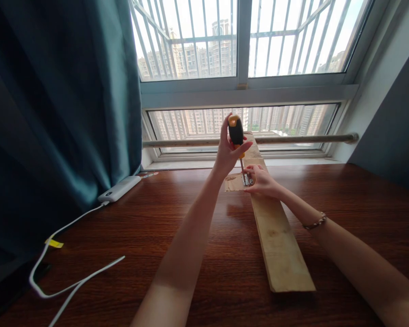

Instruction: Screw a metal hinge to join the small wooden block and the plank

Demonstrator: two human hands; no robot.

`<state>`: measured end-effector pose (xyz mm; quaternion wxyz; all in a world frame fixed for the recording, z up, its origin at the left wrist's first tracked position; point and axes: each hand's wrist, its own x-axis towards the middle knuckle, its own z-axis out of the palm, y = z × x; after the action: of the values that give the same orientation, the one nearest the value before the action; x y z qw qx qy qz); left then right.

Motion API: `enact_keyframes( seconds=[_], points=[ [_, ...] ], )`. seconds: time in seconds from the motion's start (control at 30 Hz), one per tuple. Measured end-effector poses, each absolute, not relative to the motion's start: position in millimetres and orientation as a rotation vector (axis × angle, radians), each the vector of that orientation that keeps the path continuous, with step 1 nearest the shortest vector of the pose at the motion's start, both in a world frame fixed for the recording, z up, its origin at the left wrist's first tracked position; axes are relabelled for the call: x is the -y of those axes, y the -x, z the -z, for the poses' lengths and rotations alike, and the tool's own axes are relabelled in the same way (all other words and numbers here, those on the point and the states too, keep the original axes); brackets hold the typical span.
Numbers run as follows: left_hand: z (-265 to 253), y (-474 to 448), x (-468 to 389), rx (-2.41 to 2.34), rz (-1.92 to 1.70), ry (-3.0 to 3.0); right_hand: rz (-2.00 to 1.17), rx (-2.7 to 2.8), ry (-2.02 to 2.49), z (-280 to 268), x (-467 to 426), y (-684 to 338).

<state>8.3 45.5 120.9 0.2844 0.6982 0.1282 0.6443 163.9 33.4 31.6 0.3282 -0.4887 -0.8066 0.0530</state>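
Observation:
My left hand [229, 152] is wrapped round the handle of a black and yellow screwdriver [236, 131]. The screwdriver stands almost upright, its shaft running down to a small metal hinge [246, 180]. Beside it my right hand [261, 180] pinches the hinge between thumb and fingers, so part of the metal is hidden. Under the right hand lies a long wooden board [282, 245], pointing from the near side toward the window. A short brown piece [234, 182], like cardboard or thin wood, sits at the board's left edge beneath the hinge.
A dark red-brown wooden table [150, 218] carries everything. At the left, a white power bank [120, 188] connects to a white cable [75, 221] with a yellow tag [55, 244]. A blue curtain [88, 91] hangs left; a metal rail [303, 139] crosses before the window.

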Motion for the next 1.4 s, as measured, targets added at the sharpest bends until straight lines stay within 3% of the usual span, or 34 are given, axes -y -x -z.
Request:
enact_keyframes(
  seconds=[0.43,0.63,0.97,1.4],
  points=[
    [-116.1,-11.0,-58.8,-0.213,-1.742,-1.785,-0.374,2.025,1.171,-28.5,-33.7,-167.5],
    [-114.3,-16.4,-49.6,-0.185,-1.708,-1.839,-0.33,2.0,1.207,-29.6,-32.6,-165.2],
    [-107.5,-34.9,-29.0,-0.338,-1.668,-1.941,-0.298,1.966,1.196,-30.2,-34.4,-163.6],
    [-117.1,0.2,-58.2,-0.659,-1.882,-1.952,-0.448,1.929,1.151,-23.7,-36.9,-164.3]
  ],
)
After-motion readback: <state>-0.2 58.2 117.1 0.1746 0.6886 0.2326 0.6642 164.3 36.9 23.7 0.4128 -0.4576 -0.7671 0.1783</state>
